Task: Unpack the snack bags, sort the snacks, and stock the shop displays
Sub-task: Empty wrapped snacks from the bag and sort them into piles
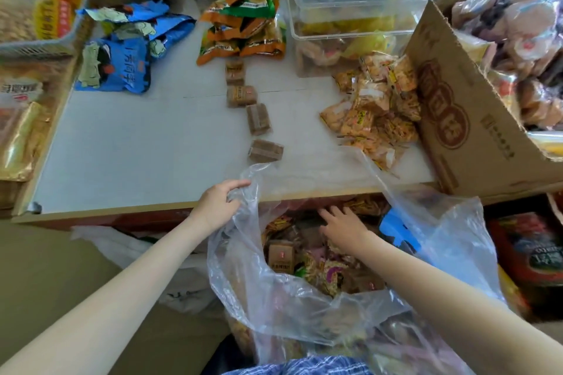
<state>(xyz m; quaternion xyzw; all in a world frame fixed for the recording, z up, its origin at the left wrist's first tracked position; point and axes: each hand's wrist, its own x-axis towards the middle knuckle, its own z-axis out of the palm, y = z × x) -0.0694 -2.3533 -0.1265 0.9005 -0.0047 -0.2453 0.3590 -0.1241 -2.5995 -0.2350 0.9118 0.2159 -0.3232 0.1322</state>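
Right fingertips [330, 212] behind bag [274, 283]

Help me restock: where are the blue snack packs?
In the head view, the blue snack packs lie at the table's far left, beside the orange-green packets.

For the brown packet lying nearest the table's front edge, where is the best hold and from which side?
Take the brown packet across its narrow width, near the middle, coming from above. It lies flat and alone on the table, both long sides free; only the clear bag's rim lies near it.

We note soft, even daylight; shadows on the table [137, 143] are faint. Wide-angle bending and blur grow toward the edges; the clear plastic bag [304, 307] shows mild sheen.
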